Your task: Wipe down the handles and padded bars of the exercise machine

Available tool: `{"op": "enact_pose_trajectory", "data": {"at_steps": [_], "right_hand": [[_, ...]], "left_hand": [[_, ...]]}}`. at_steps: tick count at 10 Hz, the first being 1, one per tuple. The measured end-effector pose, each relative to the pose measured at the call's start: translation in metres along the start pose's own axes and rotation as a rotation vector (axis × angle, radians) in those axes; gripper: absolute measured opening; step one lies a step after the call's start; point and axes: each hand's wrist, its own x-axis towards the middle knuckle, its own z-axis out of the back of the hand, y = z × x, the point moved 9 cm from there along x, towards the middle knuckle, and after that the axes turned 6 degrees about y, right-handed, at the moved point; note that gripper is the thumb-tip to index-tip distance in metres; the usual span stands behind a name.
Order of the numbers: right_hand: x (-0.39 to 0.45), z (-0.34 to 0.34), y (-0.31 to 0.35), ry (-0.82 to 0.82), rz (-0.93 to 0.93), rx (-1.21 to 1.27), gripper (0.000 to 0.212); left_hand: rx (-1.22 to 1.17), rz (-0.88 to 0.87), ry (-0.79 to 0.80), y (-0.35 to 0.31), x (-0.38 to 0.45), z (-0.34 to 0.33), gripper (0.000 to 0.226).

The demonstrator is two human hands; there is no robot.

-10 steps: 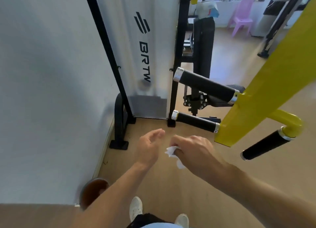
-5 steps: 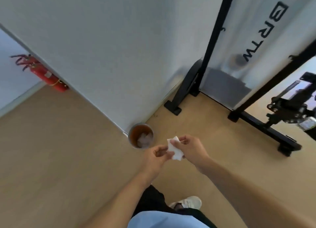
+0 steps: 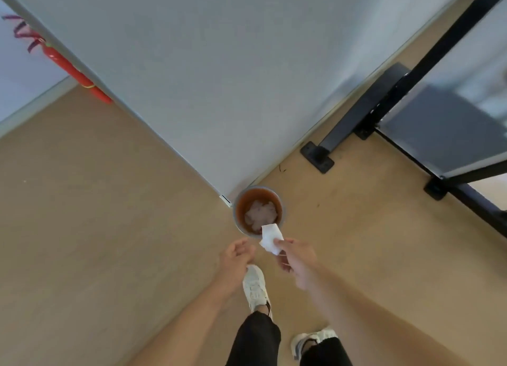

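My right hand (image 3: 297, 261) pinches a small white wipe (image 3: 270, 238) between thumb and fingers, holding it just above the near rim of a round waste bin (image 3: 236, 215). The bin has a brown liner and crumpled white tissues (image 3: 259, 215) inside. My left hand (image 3: 236, 257) hangs beside the right one with fingers loosely curled and nothing in it. Of the exercise machine only the black base frame (image 3: 356, 119) and a grey shroud panel (image 3: 444, 135) show at the right. No handles or padded bars are in view.
A white partition wall (image 3: 219, 77) ends right at the bin. A red fire extinguisher (image 3: 74, 72) stands at the far left by the wall. Wooden floor (image 3: 96, 228) spreads around. My white shoes (image 3: 255, 286) stand just below my hands.
My view has swung down and left, away from the black handles, to the bin. My left hand has let go of the wipe, and my right hand carried it over the bin's rim.
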Motion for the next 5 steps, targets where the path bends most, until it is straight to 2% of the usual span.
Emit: {"op": "enact_pose_trajectory", "data": {"at_steps": [1,2,3,4,5], "right_hand": [[0.054,-0.011,-0.007,-0.067,-0.071,0.070,0.011],[0.096,-0.023,-0.010,-0.102,-0.121,0.195,0.021],[0.119,-0.038,-0.018,-0.048,-0.190,0.206,0.032],[0.118,-0.038,-0.029,-0.041,-0.241,0.112,0.031],[0.106,-0.031,-0.030,-0.078,-0.197,0.065,0.023]], "left_hand": [[0.022,0.019,-0.036,0.014,0.029,0.025,0.030],[0.023,0.024,-0.062,0.029,0.044,0.043,0.029],[0.063,0.031,-0.093,0.047,0.048,0.056,0.028],[0.042,0.060,-0.103,0.061,0.043,0.063,0.026],[0.030,0.077,-0.093,0.063,0.040,0.059,0.025]]}}
